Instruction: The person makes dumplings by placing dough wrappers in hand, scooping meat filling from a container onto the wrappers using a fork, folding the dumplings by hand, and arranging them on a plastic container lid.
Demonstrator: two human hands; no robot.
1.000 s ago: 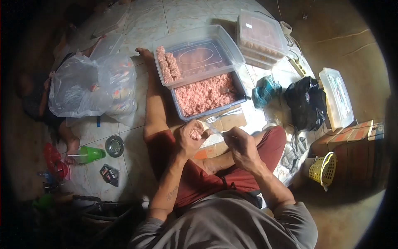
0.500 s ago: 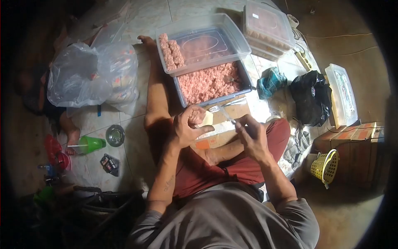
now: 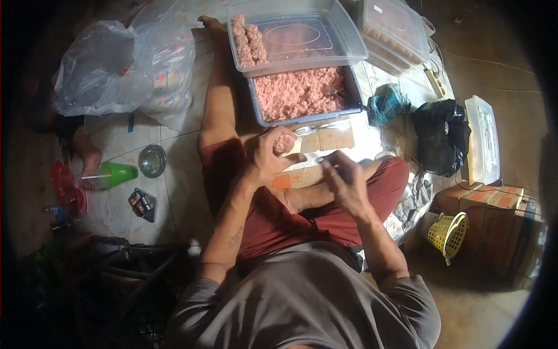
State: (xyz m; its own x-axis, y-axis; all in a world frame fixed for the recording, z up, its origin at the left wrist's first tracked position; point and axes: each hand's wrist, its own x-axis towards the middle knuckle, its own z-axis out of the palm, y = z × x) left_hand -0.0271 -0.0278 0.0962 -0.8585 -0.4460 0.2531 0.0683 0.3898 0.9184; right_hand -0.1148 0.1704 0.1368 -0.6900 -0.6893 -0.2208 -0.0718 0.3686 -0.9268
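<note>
My left hand (image 3: 270, 154) is curled around a lump of pink, crumbly filling (image 3: 284, 143), with a pale yellow wrapper-like sheet just below it. Its thumb points out to the right. My right hand (image 3: 347, 183) is closed, thumb and fingers pinching a thin, shiny utensil (image 3: 321, 160) whose tip I cannot make out. Beyond my hands stands a blue-grey tub (image 3: 356, 96) full of loose pink filling, with a fork (image 3: 332, 90) stuck in it. A clear plastic container (image 3: 363, 46) rests over its far part, holding rolled pink pieces (image 3: 247, 43) along its left side.
Metal forks (image 3: 317, 129) lie on cardboard (image 3: 337, 136) before the tub. Stacked clear boxes (image 3: 392, 32), a teal cloth (image 3: 388, 104) and a black bag (image 3: 442, 136) are to the right. Left are a big plastic bag (image 3: 96, 70), a green cup (image 3: 120, 174) and another person's foot (image 3: 90, 166).
The view has shifted, so the tubs sit higher. My left hand has turned, showing more of the pink lump. The utensil in my right hand has swung and now shows less.
</note>
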